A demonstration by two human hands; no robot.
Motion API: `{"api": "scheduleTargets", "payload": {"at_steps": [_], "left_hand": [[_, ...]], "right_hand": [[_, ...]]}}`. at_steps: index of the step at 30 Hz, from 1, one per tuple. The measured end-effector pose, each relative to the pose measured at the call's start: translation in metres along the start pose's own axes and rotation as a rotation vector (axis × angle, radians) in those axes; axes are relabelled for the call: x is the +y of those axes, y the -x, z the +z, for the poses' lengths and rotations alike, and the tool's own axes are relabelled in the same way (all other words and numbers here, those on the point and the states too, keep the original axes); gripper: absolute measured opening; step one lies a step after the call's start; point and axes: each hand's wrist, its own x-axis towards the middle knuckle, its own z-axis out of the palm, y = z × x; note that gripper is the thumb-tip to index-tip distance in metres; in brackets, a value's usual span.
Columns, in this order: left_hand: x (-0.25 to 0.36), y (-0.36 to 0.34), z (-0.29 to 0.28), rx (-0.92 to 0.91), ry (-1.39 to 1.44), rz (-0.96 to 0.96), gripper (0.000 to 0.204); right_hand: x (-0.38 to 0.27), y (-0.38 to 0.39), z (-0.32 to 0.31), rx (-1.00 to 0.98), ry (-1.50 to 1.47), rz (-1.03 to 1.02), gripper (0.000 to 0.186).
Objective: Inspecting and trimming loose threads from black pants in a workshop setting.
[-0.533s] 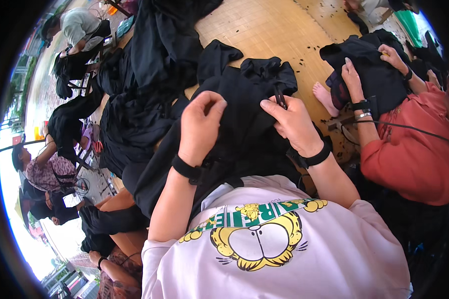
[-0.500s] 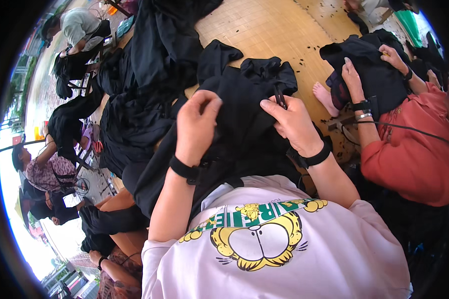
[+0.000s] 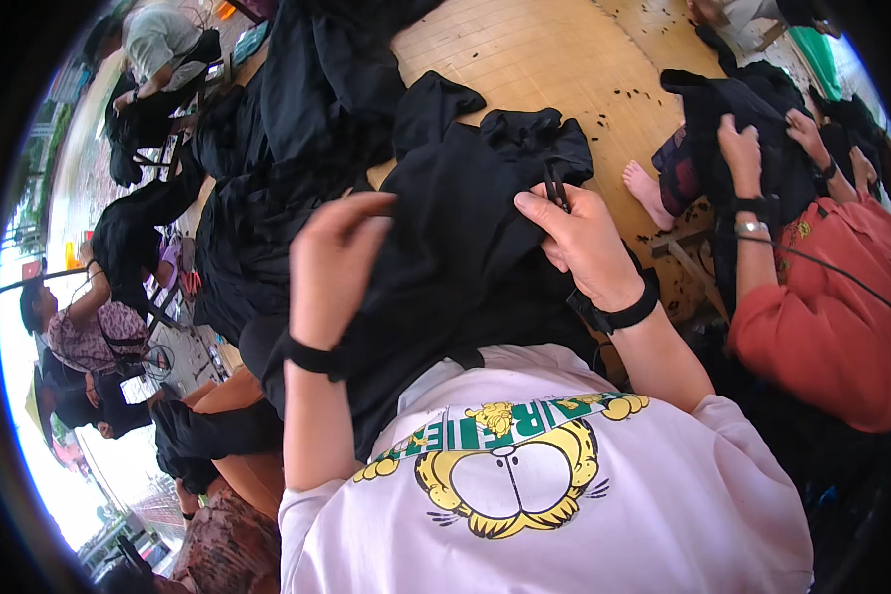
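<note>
A black cloth garment [image 3: 445,198] lies spread over my lap and reaches out in front of me. My right hand [image 3: 584,238] is closed at its right side, thumb pressed on the cloth. Out of the top of that fist stick the two narrow black tips of thread snips [image 3: 556,186]; their handles are hidden in the palm. My left hand [image 3: 337,262] hovers over the garment's left part, smeared by motion. Its forefinger is stretched out with the thumb apart from it, and nothing shows between them.
More black cloth [image 3: 267,238] is heaped to the left. Dark scraps dot the tan floor [image 3: 535,59] ahead. Close on my right, a person in a red top [image 3: 812,307] handles black cloth. Other people sit along the left, one in a patterned top [image 3: 94,332].
My left hand has moved left, away from the right hand, and its fingers have spread from a pinch. The right hand stays put. The red-topped person's hands have shifted on their cloth.
</note>
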Motion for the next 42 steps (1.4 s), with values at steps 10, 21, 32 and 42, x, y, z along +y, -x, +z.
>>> {"api": "scheduleTargets", "payload": {"at_steps": [10,21,32,42], "left_hand": [[0.030,0.003,0.066,-0.231,0.463,-0.123,0.009],[0.024,0.003,0.067,-0.295,0.632,-0.306,0.012],[0.017,-0.004,0.090,-0.330,0.561,-0.264,0.013],[0.015,-0.004,0.102,-0.231,0.310,-0.105,0.012]], "right_hand": [[-0.005,0.008,0.006,-0.006,0.134,-0.105,0.020],[-0.007,0.009,0.003,0.013,0.190,-0.097,0.023],[-0.020,0.034,-0.012,0.171,0.721,-0.657,0.032],[-0.006,0.036,-0.010,0.037,1.075,-0.483,0.028]]}}
